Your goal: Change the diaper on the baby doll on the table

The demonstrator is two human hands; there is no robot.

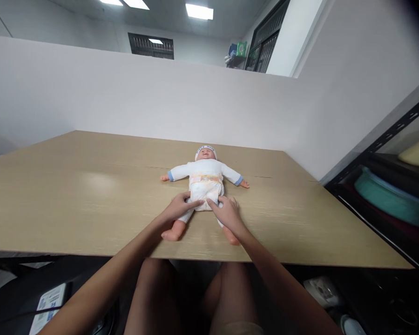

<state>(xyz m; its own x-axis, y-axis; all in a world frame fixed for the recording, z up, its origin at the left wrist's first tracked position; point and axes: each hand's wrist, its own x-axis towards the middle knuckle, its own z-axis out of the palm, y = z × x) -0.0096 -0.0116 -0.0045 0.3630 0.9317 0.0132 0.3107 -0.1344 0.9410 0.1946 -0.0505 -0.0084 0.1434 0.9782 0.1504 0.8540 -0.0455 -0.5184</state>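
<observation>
A baby doll (205, 179) in a white suit and cap lies on its back on the wooden table (91, 204), arms spread, wearing a white diaper (206, 186). My left hand (180, 208) rests on the doll's left thigh, its fingers stretched toward the lower edge of the diaper. My right hand (227, 212) lies over the other thigh, fingers flat and touching the diaper's lower edge. Neither hand grips anything. The doll's bare feet point toward me, partly hidden by my wrists.
A white partition wall (125, 93) stands behind the table. At the right is a black metal shelf (387, 139) holding a teal basin (391, 197) and a yellow item. My knees show under the table's near edge. Papers lie on the floor at lower left.
</observation>
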